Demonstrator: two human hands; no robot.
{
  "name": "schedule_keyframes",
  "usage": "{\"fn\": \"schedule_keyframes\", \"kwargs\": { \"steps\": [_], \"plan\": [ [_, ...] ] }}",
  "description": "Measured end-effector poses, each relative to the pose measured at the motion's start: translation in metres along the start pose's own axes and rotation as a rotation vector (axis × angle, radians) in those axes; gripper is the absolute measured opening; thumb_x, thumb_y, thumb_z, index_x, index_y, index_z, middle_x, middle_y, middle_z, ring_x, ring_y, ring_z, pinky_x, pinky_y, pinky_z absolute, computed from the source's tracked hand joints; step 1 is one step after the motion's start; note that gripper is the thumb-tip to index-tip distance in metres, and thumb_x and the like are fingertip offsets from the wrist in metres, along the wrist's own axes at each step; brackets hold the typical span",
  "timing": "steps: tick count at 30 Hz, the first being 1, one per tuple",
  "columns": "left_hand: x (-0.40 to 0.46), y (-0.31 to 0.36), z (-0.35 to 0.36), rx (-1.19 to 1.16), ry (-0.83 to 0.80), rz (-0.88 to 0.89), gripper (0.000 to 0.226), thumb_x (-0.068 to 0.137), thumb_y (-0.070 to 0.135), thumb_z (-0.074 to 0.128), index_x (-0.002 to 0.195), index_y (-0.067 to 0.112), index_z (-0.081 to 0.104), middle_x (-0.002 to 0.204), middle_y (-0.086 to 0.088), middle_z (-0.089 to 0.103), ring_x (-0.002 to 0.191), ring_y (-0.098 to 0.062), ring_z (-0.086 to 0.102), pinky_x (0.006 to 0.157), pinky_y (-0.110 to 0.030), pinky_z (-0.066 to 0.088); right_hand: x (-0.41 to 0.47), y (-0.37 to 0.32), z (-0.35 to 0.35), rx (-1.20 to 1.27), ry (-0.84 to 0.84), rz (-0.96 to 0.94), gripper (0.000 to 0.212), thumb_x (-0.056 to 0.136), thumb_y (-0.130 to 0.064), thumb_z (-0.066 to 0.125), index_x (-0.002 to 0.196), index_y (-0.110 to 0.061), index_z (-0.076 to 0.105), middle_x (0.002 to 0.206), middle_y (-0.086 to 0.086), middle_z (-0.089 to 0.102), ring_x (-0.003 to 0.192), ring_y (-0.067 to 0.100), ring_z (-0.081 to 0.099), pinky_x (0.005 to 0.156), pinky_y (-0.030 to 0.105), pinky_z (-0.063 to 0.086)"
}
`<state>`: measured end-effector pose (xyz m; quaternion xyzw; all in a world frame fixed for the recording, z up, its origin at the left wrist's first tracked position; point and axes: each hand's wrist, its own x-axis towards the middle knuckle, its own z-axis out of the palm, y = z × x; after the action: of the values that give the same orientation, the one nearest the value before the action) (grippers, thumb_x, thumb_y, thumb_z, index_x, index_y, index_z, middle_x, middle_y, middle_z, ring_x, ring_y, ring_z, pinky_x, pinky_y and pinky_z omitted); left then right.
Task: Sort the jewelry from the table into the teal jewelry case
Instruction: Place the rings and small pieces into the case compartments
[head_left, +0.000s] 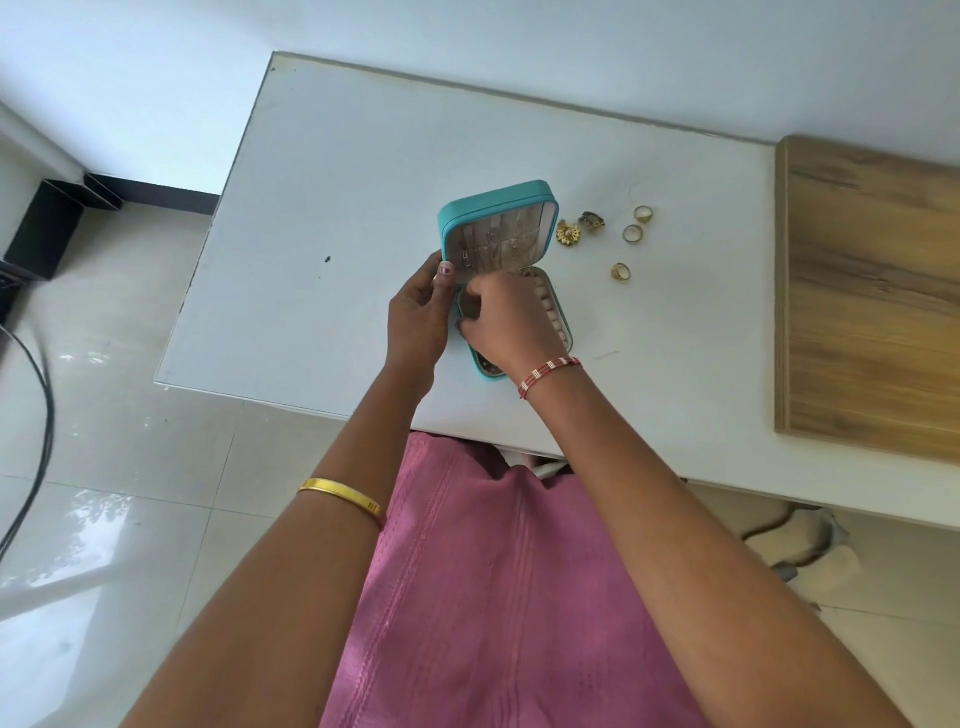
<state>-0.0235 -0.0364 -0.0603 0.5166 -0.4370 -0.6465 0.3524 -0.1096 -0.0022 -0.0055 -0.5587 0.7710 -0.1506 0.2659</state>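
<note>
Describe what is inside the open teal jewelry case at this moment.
In the teal jewelry case, the raised lid's lining holds small gold pieces. The base shows padded ring rolls along its right side. The right hand covers most of the base; its other compartments are hidden.

Bright, even daylight; soft shadows; window glare on glossy floor tiles (78, 540); wide-angle bending at edges; slightly soft focus.

Head camera, looking steeply down, table (332, 171) near
</note>
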Motion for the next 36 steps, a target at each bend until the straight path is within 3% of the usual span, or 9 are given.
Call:
{"fn": "schedule_keyframes", "kwargs": {
  "steps": [7, 10, 13, 16, 23, 27, 30, 33, 36],
  "plan": [
    [0.001, 0.000, 0.000, 0.009, -0.010, 0.007, 0.053, 0.082, 0.047, 0.052, 0.124, 0.016, 0.061, 0.120, -0.004, 0.066, 0.112, -0.016, 0.058, 0.109, -0.044, 0.038, 0.016, 0.038, -0.028, 0.289, 0.455, 0.160, 0.019, 0.084, 0.002, 0.051, 0.085, -0.001, 0.070, 0.088, 0.014, 0.071, 0.077, 0.026, 0.067, 0.071, 0.035, 0.056],
    [0.002, -0.002, 0.000, 0.000, 0.015, -0.005, 0.058, 0.080, 0.050, 0.053, 0.127, 0.016, 0.058, 0.125, -0.004, 0.064, 0.121, -0.020, 0.055, 0.110, -0.043, 0.037, 0.034, 0.068, -0.037, 0.245, 0.599, 0.275, 0.022, 0.085, 0.005, 0.047, 0.090, 0.000, 0.068, 0.097, 0.015, 0.068, 0.084, 0.029, 0.066, 0.075, 0.028, 0.054],
    [0.003, -0.003, 0.000, 0.011, 0.006, -0.001, 0.054, 0.082, 0.047, 0.051, 0.125, 0.015, 0.060, 0.120, -0.003, 0.066, 0.118, -0.020, 0.057, 0.110, -0.044, 0.038, 0.047, 0.085, -0.034, 0.082, 0.510, 0.244, 0.032, 0.087, 0.006, 0.046, 0.114, -0.002, 0.062, 0.118, 0.016, 0.061, 0.109, 0.027, 0.058, 0.087, 0.019, 0.041],
    [0.004, -0.004, 0.001, -0.004, 0.002, 0.004, 0.050, 0.084, 0.043, 0.049, 0.123, 0.014, 0.061, 0.116, -0.002, 0.068, 0.111, -0.017, 0.059, 0.109, -0.045, 0.038, 0.060, 0.095, -0.033, -0.072, 0.385, 0.157, 0.041, 0.088, 0.010, 0.043, 0.126, -0.001, 0.053, 0.128, 0.018, 0.054, 0.119, 0.030, 0.051, 0.096, 0.028, 0.040],
    [0.006, -0.006, 0.001, -0.039, 0.022, -0.020, 0.057, 0.082, 0.044, 0.052, 0.129, 0.011, 0.056, 0.126, -0.007, 0.062, 0.123, -0.021, 0.054, 0.110, -0.043, 0.037, 0.070, 0.107, -0.026, -0.291, 0.334, 0.114, 0.026, 0.090, 0.005, 0.045, 0.112, 0.002, 0.057, 0.113, 0.022, 0.056, 0.107, 0.034, 0.052, 0.078, 0.036, 0.046],
    [0.007, -0.008, -0.001, -0.029, 0.020, -0.028, 0.052, 0.087, 0.041, 0.052, 0.129, 0.010, 0.056, 0.128, -0.008, 0.061, 0.125, -0.023, 0.052, 0.111, -0.045, 0.036, 0.062, 0.103, -0.026, -0.237, 0.354, 0.111, 0.023, 0.089, 0.002, 0.049, 0.111, 0.001, 0.055, 0.115, 0.021, 0.056, 0.107, 0.033, 0.053, 0.080, 0.036, 0.046],
    [0.008, -0.007, -0.001, -0.023, 0.015, -0.030, 0.056, 0.083, 0.045, 0.053, 0.128, 0.011, 0.057, 0.126, -0.008, 0.062, 0.124, -0.022, 0.053, 0.111, -0.043, 0.036, 0.060, 0.101, -0.029, 0.007, 0.468, 0.205, 0.026, 0.086, 0.000, 0.051, 0.111, -0.001, 0.060, 0.111, 0.018, 0.062, 0.100, 0.031, 0.059, 0.079, 0.031, 0.047],
    [0.008, -0.008, -0.001, -0.025, 0.010, -0.020, 0.054, 0.085, 0.043, 0.052, 0.127, 0.010, 0.058, 0.124, -0.008, 0.063, 0.123, -0.023, 0.054, 0.110, -0.044, 0.037, 0.061, 0.094, -0.040, 0.810, 0.575, 0.508, 0.018, 0.084, -0.001, 0.049, 0.089, -0.005, 0.066, 0.080, 0.008, 0.063, 0.059, 0.019, 0.056, 0.052, 0.027, 0.049],
    [0.008, -0.009, -0.001, -0.023, 0.008, -0.023, 0.051, 0.086, 0.042, 0.052, 0.127, 0.011, 0.058, 0.125, -0.007, 0.063, 0.122, -0.022, 0.054, 0.110, -0.044, 0.037, 0.057, 0.090, -0.050, 1.442, 0.454, 0.714, 0.023, 0.087, -0.010, 0.043, 0.076, -0.008, 0.062, 0.061, 0.002, 0.044, 0.048, 0.013, 0.036, 0.044, 0.018, 0.035]
  ]
}}
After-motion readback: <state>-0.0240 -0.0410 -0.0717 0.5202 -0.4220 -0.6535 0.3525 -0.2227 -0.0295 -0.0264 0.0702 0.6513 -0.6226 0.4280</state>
